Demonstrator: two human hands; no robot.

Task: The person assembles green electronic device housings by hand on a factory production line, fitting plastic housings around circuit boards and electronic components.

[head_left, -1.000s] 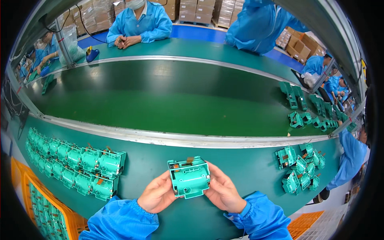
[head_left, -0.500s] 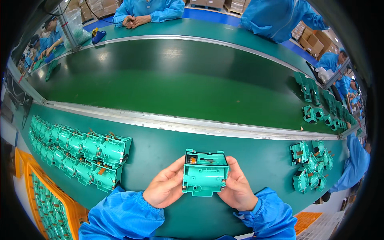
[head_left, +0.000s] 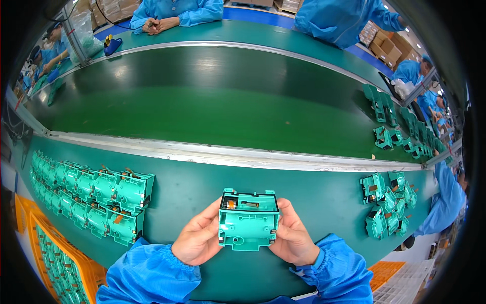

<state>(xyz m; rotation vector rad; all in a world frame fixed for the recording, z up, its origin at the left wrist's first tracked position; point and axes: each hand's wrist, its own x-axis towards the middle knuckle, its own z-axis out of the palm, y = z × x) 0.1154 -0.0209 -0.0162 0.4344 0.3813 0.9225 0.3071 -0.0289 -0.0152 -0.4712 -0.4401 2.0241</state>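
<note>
Between my two hands, above the green tabletop (head_left: pixel 202 177), is a teal plastic housing (head_left: pixel 247 226) with a rounded, barrel-like front. A dark-edged slot along its top shows an orange-brown piece and a small dark strip. My left hand (head_left: pixel 200 234) is closed on its left side, and my right hand (head_left: pixel 293 234) grips the right side, thumb near the edge. The fingertips behind the housing are hidden. To the left stand two rows of similar teal housings (head_left: pixel 132 192), several with brown tabs. A looser cluster of such housings (head_left: pixel 389 203) lies at the right.
Beyond a pale metal rail (head_left: pixel 212 155) runs a green conveyor belt (head_left: pixel 202 111) carrying more teal parts (head_left: pixel 377 104) at its right. An orange crate (head_left: pixel 66 248) of housings stands lower left. Co-workers in blue smocks (head_left: pixel 202 10) are across the belt and at both sides.
The whole scene has shifted slightly left in view, as the head turned. Both hands keep their hold on the housing, which stays nearly in the same pose.
</note>
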